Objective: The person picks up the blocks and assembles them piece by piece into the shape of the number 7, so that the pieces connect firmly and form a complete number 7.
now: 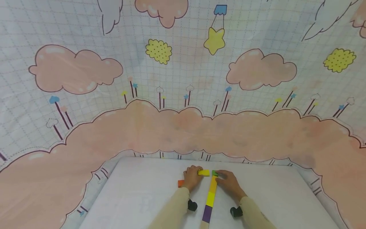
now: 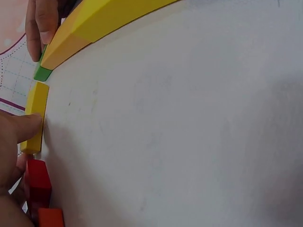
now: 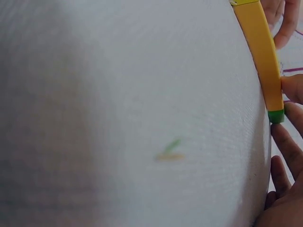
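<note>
My left hand (image 1: 193,176) pinches a yellow block (image 1: 204,172), its thumb on the block's near face in the left wrist view. Close below those fingers are a red block (image 2: 38,187) and an orange-red block (image 2: 50,217). My right hand (image 1: 230,183) is at the far end of a row of blocks. Its fingers hold the small green block (image 3: 276,116) at that end, and its thumb touches the side of the adjoining yellow-orange block (image 3: 262,52). A narrow gap separates the held yellow block from the green one.
The row runs toward me along the white table (image 1: 137,190), with another yellow block (image 1: 210,199), a purple block (image 1: 207,213) and a pale wooden block (image 1: 204,225). Patterned cloth (image 1: 183,132) surrounds the table's back and sides.
</note>
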{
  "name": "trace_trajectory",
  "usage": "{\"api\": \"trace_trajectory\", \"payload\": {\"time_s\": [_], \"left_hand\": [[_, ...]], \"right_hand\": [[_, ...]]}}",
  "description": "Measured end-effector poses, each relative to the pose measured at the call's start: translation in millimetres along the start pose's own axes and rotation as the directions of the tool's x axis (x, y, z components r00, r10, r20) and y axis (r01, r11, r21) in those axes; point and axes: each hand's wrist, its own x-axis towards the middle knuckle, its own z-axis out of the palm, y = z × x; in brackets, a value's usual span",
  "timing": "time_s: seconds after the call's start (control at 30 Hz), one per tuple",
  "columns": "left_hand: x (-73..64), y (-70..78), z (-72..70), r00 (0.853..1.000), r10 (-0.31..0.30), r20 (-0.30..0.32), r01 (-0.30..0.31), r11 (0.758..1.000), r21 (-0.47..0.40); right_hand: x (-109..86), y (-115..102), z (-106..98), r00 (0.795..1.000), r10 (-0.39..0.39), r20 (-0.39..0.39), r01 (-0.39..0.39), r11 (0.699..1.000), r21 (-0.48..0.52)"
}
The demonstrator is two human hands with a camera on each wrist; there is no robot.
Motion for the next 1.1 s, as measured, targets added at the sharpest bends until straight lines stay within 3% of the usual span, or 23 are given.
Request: {"api": "trace_trajectory", "payload": {"time_s": [0.37, 1.1], "left_hand": [[-2.3, 6.4, 1.6, 1.000, -0.017, -0.019, 0.018, 0.998, 0.063], [-1.3, 10.5, 3.4, 0.998, -0.012, -0.060, 0.013, 1.000, 0.015]], "right_hand": [[-2.5, -2, -1, 0.999, -0.049, -0.009, 0.049, 0.999, -0.015], [-3.2, -3, -2, 0.996, -0.084, -0.012, 0.084, 0.996, -0.043]]}}
